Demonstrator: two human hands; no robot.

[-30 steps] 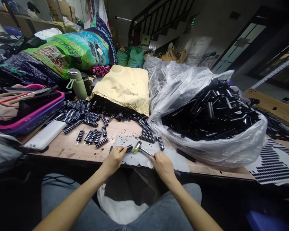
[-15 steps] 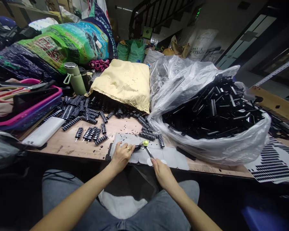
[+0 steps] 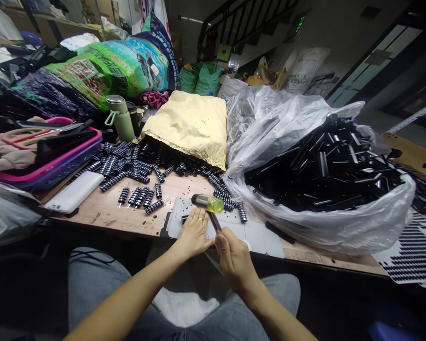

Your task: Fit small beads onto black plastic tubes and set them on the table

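My right hand (image 3: 234, 258) is closed around the handle of a mallet (image 3: 208, 203) with a yellow-green, see-through face. The mallet head is raised, just above and beyond my left fingers. My left hand (image 3: 195, 234), with a ring on one finger, lies palm down with fingers stretched out on a pale grey mat (image 3: 262, 239). A short black piece (image 3: 184, 219) shows beside its fingers; the rest of it is hidden. Farther left stand several black ridged rolls (image 3: 142, 196) on thin pins, and more lie in a heap (image 3: 119, 163) behind them.
On the right is a clear plastic bag (image 3: 319, 232) full of black strips. A cream cloth sack (image 3: 188, 123) lies at the back. A green flask (image 3: 120, 118), a white box-like object (image 3: 74, 192) and a pink basket (image 3: 46, 175) stand left. Patterned sheets (image 3: 412, 251) lie far right.
The mallet has risen toward the camera, its head turned more sideways. My left hand has shifted right, and its fingers have straightened. The whole view has moved slightly.
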